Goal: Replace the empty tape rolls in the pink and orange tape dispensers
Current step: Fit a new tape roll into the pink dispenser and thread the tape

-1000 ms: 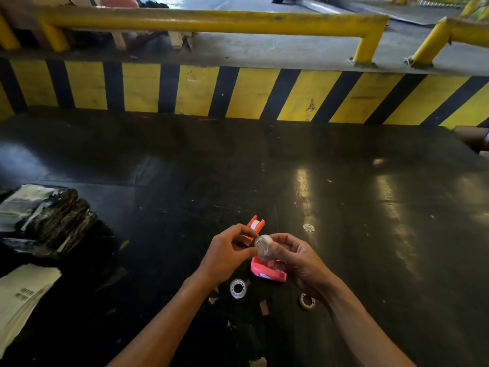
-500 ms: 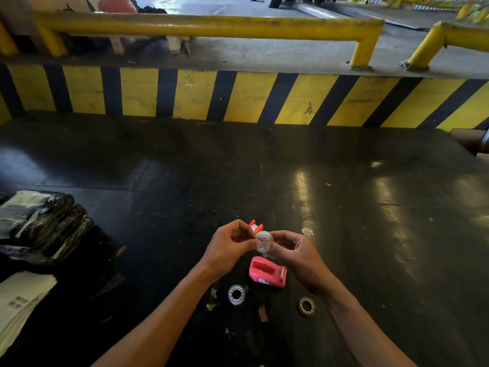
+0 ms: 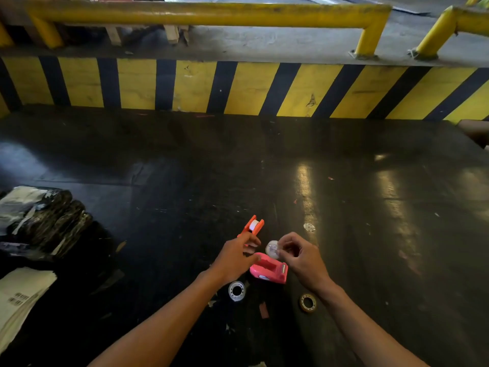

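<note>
My right hand (image 3: pixel 304 258) pinches a small clear tape roll (image 3: pixel 272 249) just above the pink dispenser (image 3: pixel 270 268), which lies on the dark surface with its roll slot bare. My left hand (image 3: pixel 235 256) hovers beside the roll with thumb and fingers apart, its thumb tip near the pink dispenser's back end. The orange dispenser (image 3: pixel 252 227) stands just beyond my left hand with a white roll in it. A clear tape roll (image 3: pixel 236 290) lies flat near my left wrist. A brownish tape ring (image 3: pixel 308 302) lies by my right wrist.
Black plastic-wrapped bundles (image 3: pixel 45 221) and white printed sheets (image 3: pixel 21 298) sit at the left. A yellow-and-black striped curb (image 3: pixel 238 88) with yellow rails (image 3: pixel 201 14) closes the far side. A small white disc (image 3: pixel 309 227) and paper scraps (image 3: pixel 263 309) lie around the dispensers.
My left hand has let go of the small roll and drawn back to the left. My right hand alone holds the roll, lower and closer to the pink dispenser.
</note>
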{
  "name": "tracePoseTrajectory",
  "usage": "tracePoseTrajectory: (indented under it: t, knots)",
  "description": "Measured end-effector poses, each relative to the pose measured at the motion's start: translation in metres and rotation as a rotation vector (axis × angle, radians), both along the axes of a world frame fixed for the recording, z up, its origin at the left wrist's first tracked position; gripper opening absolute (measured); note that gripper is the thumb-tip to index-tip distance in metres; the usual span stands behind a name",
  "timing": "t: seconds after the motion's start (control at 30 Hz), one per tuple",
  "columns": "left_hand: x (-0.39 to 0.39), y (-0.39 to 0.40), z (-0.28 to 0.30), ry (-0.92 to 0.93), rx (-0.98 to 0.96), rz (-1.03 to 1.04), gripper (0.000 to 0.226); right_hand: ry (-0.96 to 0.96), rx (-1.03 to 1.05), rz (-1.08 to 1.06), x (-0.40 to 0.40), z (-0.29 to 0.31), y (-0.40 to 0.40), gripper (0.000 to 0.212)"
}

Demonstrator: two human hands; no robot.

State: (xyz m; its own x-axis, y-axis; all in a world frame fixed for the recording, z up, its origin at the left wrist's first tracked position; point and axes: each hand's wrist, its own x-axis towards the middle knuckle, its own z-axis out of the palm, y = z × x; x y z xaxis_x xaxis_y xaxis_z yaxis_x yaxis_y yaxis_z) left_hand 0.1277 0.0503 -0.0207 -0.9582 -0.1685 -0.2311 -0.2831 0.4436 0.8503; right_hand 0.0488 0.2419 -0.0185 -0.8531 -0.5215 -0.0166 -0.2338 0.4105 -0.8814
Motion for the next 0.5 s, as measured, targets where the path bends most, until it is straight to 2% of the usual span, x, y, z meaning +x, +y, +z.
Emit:
tracePoseTrajectory:
  t: [0.1,0.2,0.33,0.5]
  knots:
    - [-0.003,-0.003,-0.022,-0.115,-0.225,-0.155,0.063,0.066,0.174,0.087,-0.007,-0.026,-0.002,0.016]
    - [-0.009,-0.002,-0.028,-0.177,-0.326,-0.244,0.077,0.102,0.3,0.196,-0.011,-0.04,-0.006,0.016]
    - [-0.018,-0.002,-0.035,-0.261,-0.387,-0.256,0.072,0.193,0.341,0.282,-0.012,-0.044,-0.013,0.012]
    - [-0.022,-0.001,-0.044,-0.288,-0.346,-0.211,0.064,0.275,0.328,0.334,-0.013,-0.049,-0.01,0.002]
